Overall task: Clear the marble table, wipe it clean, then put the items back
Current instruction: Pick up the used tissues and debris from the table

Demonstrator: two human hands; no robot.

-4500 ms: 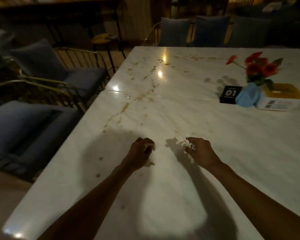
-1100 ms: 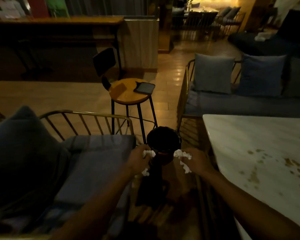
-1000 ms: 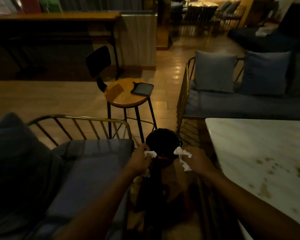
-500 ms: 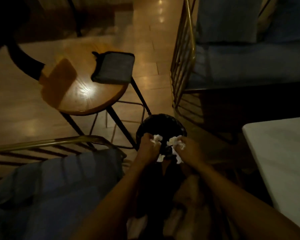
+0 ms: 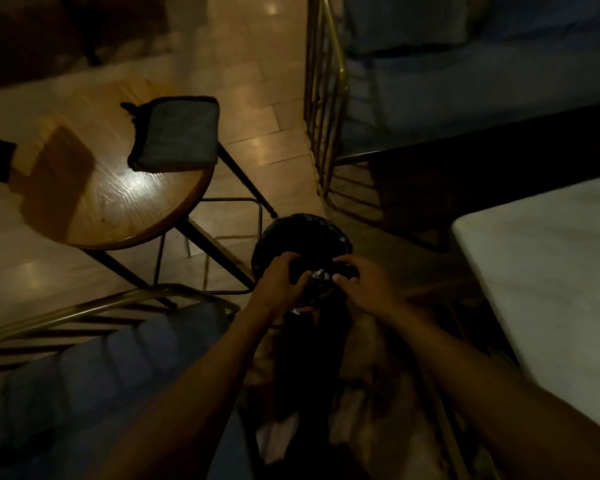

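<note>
A black bin (image 5: 293, 226) with a dark liner stands on the floor between a stool and the marble table (image 5: 551, 258), whose pale corner shows at the right. My left hand (image 5: 280, 281) and my right hand (image 5: 365, 282) hover side by side over the bin's mouth, fingers loosely spread and pointing down, with nothing in them. A crumpled white tissue (image 5: 320, 274) lies inside the bin between my two hands. The rest of the bin's inside is too dark to read.
A round wooden stool (image 5: 101, 195) with a dark folded cloth (image 5: 177, 133) on it stands left of the bin. A blue cushioned chair with a brass rail (image 5: 84, 368) is at the lower left. A blue sofa with a brass frame (image 5: 323, 98) is behind.
I turned from the table to the bin with a tissue wad in each hand. Half a second ago both hands still pinched them; now the hands are empty and tissue lies in the bin.
</note>
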